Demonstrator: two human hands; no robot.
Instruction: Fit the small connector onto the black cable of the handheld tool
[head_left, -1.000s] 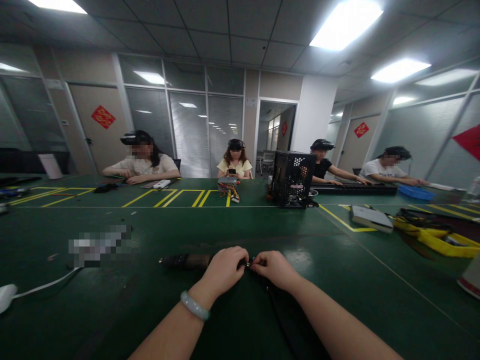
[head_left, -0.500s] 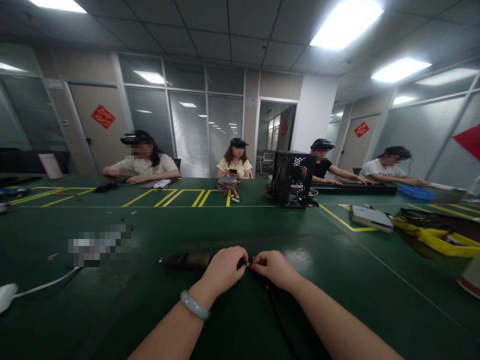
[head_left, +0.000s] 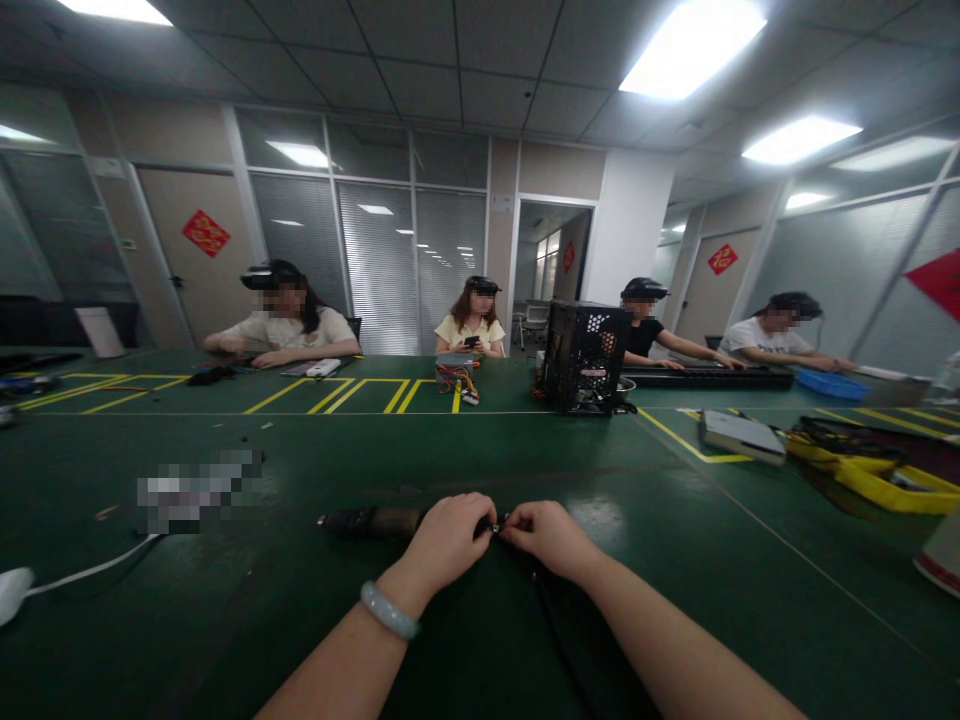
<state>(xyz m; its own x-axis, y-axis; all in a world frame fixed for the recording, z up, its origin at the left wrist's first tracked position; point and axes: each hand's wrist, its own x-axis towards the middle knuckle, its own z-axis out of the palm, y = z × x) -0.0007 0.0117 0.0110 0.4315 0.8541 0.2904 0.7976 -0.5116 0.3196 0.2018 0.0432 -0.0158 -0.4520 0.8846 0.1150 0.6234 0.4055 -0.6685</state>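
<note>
Fiddly fingertip stage, I reckon.
Left hand (head_left: 452, 535) is curled over the dark tool (head_left: 367, 522), pointing to 9 o'clock; right hand (head_left: 549, 540) pinches what seems a metal tip (head_left: 496, 528); black cable (head_left: 556, 630) towards 6. Next move probably wants steady aim.

Dark cylindrical tool (head_left: 384, 522), horizontal

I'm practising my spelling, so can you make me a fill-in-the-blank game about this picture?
1. The right hand is farther from the dark tool than the ____ hand.
2. The big table is coloured ____.
3. The tape lines are ____.
4. The tray in front of the person farthest right is ____.

Missing words: left; green; yellow; blue.
</note>
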